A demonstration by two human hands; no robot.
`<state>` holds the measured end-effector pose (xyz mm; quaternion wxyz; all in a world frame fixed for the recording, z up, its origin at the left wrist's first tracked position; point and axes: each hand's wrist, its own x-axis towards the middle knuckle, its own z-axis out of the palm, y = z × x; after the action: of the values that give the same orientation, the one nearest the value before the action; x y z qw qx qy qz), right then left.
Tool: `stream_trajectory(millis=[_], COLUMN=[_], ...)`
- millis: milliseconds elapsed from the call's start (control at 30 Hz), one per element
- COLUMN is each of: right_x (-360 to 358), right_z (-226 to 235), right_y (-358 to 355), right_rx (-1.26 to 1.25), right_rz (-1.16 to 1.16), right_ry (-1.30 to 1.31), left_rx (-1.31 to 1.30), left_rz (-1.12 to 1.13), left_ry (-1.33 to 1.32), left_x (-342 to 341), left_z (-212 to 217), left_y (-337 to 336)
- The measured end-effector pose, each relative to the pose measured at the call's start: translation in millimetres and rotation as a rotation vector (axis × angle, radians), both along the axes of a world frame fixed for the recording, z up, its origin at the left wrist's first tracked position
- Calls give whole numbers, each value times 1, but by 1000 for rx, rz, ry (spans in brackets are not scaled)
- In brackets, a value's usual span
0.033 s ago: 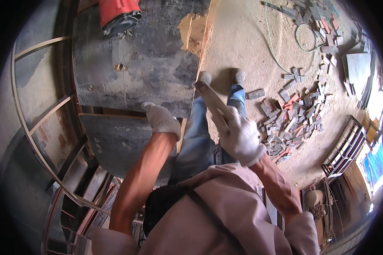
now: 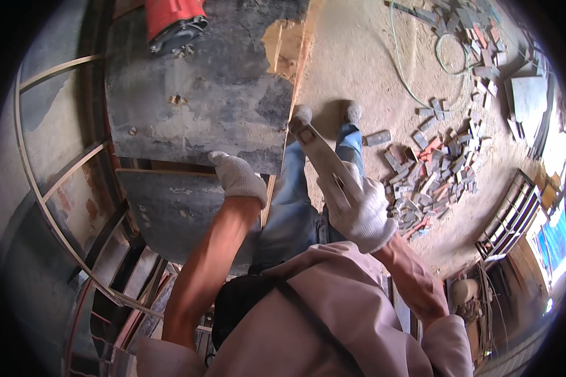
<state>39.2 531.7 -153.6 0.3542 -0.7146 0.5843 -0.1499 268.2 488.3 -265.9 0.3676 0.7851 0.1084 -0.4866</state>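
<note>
My left hand [image 2: 240, 177], in a white knitted glove, lies at the near edge of a dark, worn plywood panel [image 2: 233, 107]. Its fingers stretch out over that edge, partly hidden by the hand itself. A long, flat wooden tool [image 2: 321, 151] is gripped in my gloved right hand [image 2: 358, 207]. It tilts up and left over my legs, its far end close to the panel's right edge. A dark squarish patch marks that end; the tool's exact kind cannot be made out.
A red machine body [image 2: 175, 22] sits on the panel's far side. A second dark panel [image 2: 176, 210] lies nearer. Cut wood blocks [image 2: 431, 169] are heaped on the floor at right, beside a pale green hose [image 2: 439, 56]. A curved frame [image 2: 33, 163] stands left.
The wooden tool's far end has swung slightly right and away from the panel's edge, and the tool shows more of its broad face. My left hand stays in place.
</note>
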Motion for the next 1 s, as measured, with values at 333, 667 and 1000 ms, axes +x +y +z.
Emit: stream_trajectory(millis=[333, 667, 1000], right_x=[18, -21, 56], right_z=[35, 1, -109], right_y=[-25, -1, -36], right_rx=[190, 375, 331], right_rz=[-64, -549, -747], right_ry=[-43, -220, -730], left_rx=[-6, 2, -40], left_rz=[39, 107, 15], left_ry=[102, 32, 84], left_x=[4, -8, 25], left_z=[0, 32, 19], left_y=[-1, -11, -2])
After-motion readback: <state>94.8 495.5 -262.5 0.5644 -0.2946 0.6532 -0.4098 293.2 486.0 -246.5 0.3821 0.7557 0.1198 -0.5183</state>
